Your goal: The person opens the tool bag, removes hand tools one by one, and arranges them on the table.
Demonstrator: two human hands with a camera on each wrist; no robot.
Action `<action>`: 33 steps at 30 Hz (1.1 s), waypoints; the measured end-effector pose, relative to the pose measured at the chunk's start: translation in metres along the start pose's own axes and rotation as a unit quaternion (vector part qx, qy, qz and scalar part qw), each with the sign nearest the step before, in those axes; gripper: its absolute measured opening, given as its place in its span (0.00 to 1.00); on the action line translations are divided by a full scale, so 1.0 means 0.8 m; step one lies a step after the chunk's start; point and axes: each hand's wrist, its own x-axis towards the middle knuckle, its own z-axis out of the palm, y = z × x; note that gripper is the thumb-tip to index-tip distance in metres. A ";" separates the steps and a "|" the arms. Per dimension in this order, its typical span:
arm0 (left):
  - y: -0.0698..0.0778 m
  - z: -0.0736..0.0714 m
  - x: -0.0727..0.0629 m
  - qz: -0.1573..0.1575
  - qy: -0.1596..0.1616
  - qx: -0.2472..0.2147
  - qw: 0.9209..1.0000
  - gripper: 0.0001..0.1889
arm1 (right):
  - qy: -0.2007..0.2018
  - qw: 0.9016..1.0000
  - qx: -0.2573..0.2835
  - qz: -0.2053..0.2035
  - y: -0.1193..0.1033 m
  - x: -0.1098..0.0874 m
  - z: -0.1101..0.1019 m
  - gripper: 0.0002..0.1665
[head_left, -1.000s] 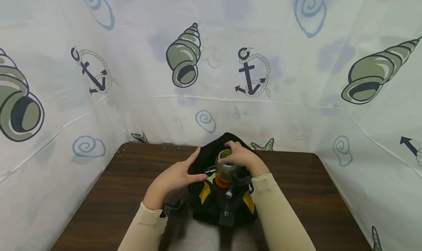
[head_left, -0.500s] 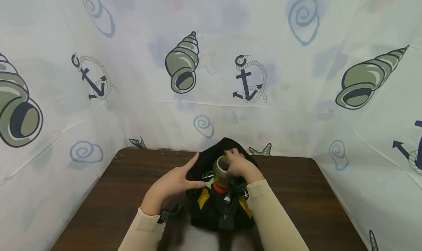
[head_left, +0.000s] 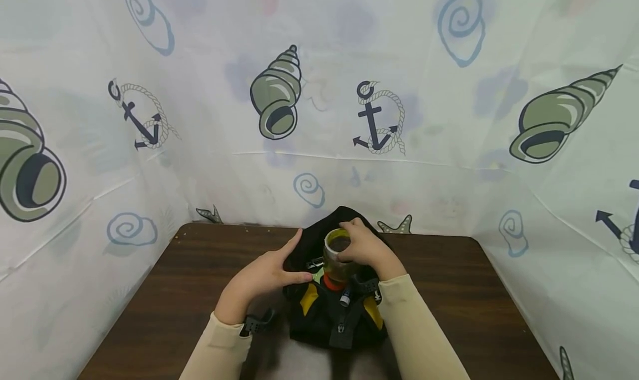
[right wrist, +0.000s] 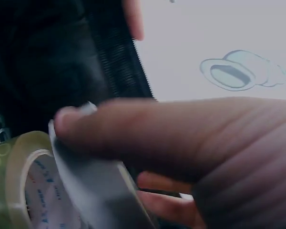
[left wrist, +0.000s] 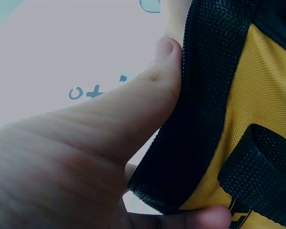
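A black and yellow zippered bag (head_left: 314,334) stands unzipped on the table. My left hand (head_left: 262,277) grips the left side of its mouth; in the left wrist view the zip edge runs between the fingers, with one fingertip (left wrist: 212,217) on the yellow panel (left wrist: 257,95). Inside the mouth, my right hand (head_left: 371,251) pinches a grey roll of tape (right wrist: 102,191), its thumb over the near face. Right beside that roll is a clear yellowish roll of packing tape (right wrist: 19,179). An orange-red ring (head_left: 333,283) shows beneath the rolls. The right fingertips are partly hidden.
Around the bag spreads a brown wood-grain table (head_left: 199,291). A small silver-capped tube (head_left: 345,298), a pale green item (head_left: 318,275) and a shiny metal piece (head_left: 314,263) show at the bag's mouth. White printed cloth (head_left: 214,119) hangs behind and at both sides.
Over the last second my right hand shifted its hold among the tape rolls, its thumb drawing back and then coming over the ring again. My left hand stays at the bag's edge.
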 end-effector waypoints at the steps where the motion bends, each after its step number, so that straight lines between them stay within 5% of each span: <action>1: 0.000 0.000 0.000 -0.001 0.000 -0.001 1.000 0.59 | -0.001 1.000 0.000 -0.002 -0.001 -0.003 -0.003 0.54; 8: 0.004 -0.002 0.001 0.001 -0.002 0.004 1.000 0.60 | 0.002 1.000 0.000 -0.025 -0.008 -0.029 -0.028 0.58; 18: 0.004 -0.002 -0.002 -0.005 -0.004 0.002 1.000 0.61 | 0.090 0.993 0.047 -0.065 -0.016 -0.074 -0.059 0.55; 24: 0.003 0.004 0.000 -0.003 -0.001 -0.006 1.000 0.60 | 0.179 0.979 0.052 -0.084 -0.001 -0.105 -0.076 0.48; 33: 0.002 0.004 0.002 -0.004 -0.001 0.000 1.000 0.60 | 0.301 0.950 0.059 -0.055 0.042 -0.128 -0.083 0.59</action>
